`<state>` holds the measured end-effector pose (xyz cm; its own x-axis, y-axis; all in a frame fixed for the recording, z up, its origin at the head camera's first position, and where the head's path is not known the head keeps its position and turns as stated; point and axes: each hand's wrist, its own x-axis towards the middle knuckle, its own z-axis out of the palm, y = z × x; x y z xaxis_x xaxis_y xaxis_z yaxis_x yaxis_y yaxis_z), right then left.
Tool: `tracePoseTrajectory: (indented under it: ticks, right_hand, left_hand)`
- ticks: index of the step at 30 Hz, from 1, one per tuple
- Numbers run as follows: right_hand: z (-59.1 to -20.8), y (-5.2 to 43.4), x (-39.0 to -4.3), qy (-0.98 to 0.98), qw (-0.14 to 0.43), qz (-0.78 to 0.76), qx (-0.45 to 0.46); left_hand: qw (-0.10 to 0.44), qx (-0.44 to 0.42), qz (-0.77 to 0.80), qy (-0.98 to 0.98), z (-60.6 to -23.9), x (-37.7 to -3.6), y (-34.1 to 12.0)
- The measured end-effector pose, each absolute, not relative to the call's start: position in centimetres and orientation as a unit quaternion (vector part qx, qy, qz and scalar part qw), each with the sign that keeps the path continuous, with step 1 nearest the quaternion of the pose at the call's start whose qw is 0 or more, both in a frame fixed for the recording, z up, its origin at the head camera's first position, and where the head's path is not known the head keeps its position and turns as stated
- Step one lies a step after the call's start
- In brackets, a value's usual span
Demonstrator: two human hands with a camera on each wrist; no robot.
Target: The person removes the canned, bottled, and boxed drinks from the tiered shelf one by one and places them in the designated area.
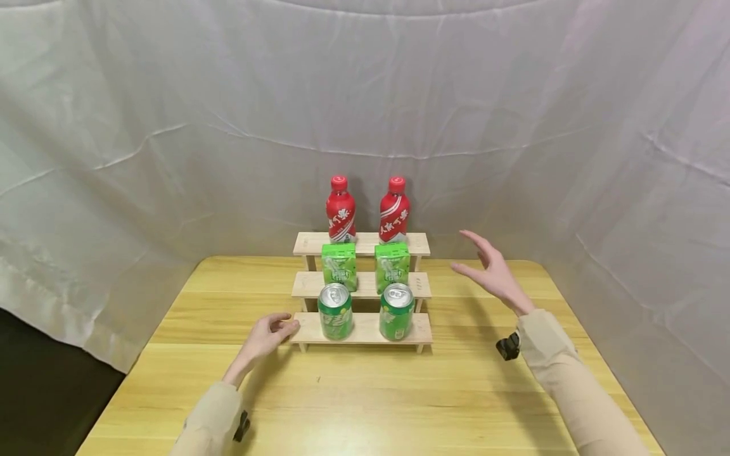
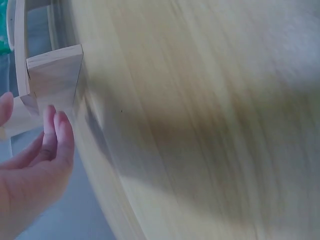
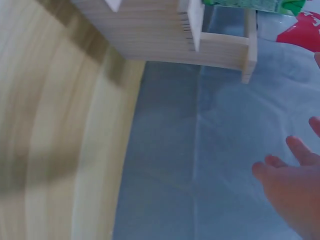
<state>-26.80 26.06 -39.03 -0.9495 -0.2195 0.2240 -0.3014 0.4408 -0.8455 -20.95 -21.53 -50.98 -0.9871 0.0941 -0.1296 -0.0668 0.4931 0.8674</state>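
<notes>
Left hand (image 1: 263,339), fingers loosely curled against the left end of the stepped wooden rack (image 1: 362,329) mid-table, may nudge it, toppling cans (image 1: 335,311); right hand (image 1: 493,272) hovers spread.

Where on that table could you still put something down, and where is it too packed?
Bare tabletop lies in front of the wooden stepped shelf, between the two sleeves, and beside either end of it. The shelf is crowded: green cans below, green cartons in the middle, red bottles on top. The left hand touches its lowest step.
</notes>
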Motion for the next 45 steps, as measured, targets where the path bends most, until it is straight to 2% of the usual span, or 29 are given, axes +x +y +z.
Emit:
tracePoseTrajectory:
  ticks: [25,45]
  right_hand:
    - [-33.7,23.0,-31.4,-0.834,-0.007,0.522,0.180]
    - [-30.9,18.5,-34.5,-0.821,0.000,0.537,0.194]
  left_hand:
    - [0.155,0.006,0.567,0.809,-50.9,-22.2,-22.1]
    - [0.185,0.003,0.557,0.810,-50.7,-22.8,-22.4]
